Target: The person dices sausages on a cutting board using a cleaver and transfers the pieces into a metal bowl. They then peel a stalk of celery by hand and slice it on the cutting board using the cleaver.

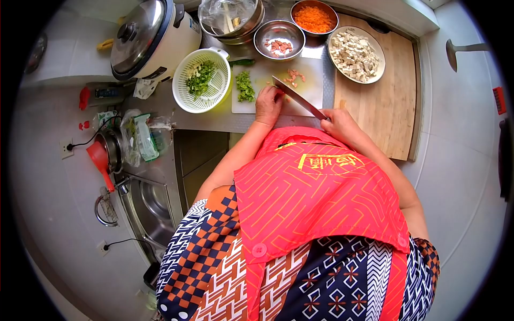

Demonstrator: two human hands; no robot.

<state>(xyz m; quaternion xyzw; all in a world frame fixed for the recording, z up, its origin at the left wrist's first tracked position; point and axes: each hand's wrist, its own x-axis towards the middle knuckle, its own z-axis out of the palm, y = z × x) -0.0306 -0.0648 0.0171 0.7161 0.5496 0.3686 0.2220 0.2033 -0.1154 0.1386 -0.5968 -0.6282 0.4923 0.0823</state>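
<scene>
Apron [321, 198], red with yellow lines and yellow characters, patchwork-print garment [342, 267], navy, white and orange with checks and zigzags, white cutting board [316, 75], pink diced pieces [293, 78], green chopped leaves [245, 85], white colander [179, 88], orange shredded carrot [314, 20], tan wood-grain chopping board [385, 112]

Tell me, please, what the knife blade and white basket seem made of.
The knife blade is probably smooth steel: it looks grey and reflective. The white basket is likely moulded plastic, smooth, judging by its uniform colour and regular slots.

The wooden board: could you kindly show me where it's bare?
The wooden board is bare between the plate of white cubes, right hand and near edge. The white cutting board is crowded with greens, pink pieces and knife.
</scene>
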